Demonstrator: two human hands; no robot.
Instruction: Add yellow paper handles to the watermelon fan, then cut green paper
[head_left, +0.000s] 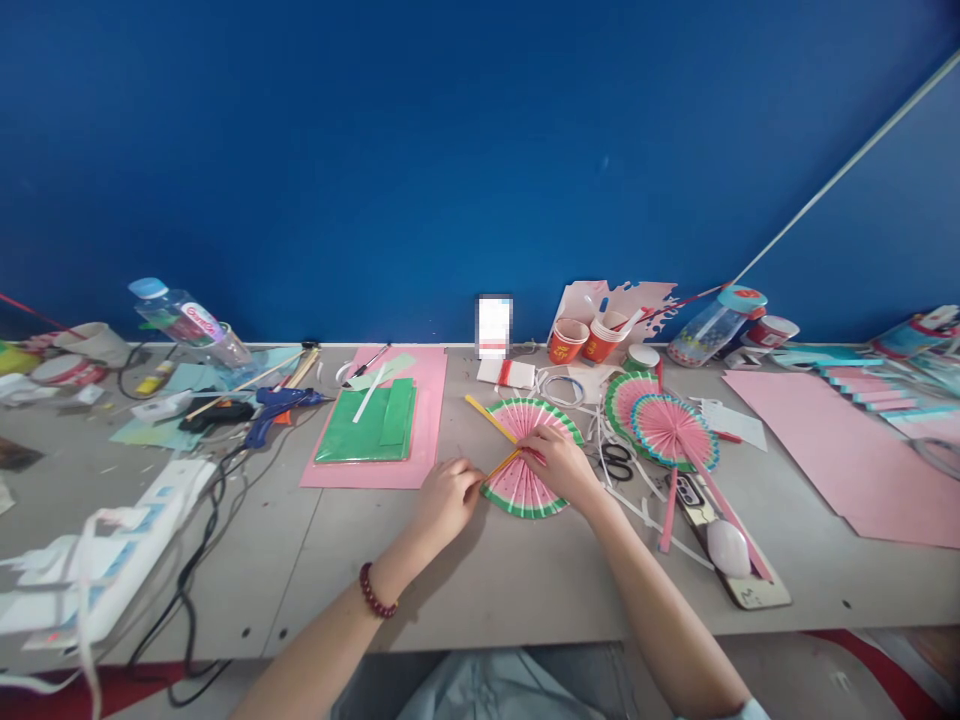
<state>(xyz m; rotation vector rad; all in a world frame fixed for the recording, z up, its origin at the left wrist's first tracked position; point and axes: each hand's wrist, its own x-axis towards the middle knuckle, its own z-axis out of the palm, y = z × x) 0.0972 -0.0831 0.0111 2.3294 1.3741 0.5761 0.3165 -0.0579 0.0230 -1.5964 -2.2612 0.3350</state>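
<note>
Your left hand (pixel 446 497) pinches a yellow stick (pixel 501 465) by its end; your right hand (pixel 559 463) grips it against the paper fan (pixel 525 492).

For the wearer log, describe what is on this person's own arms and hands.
Both forearms are bare, and there are no gloves. The left hand has a bracelet of dark red round beads at its wrist. The right hand wears nothing that shows, no ring or watch. Its arm has only a pale blue sleeve edge at the picture's bottom border.
</note>
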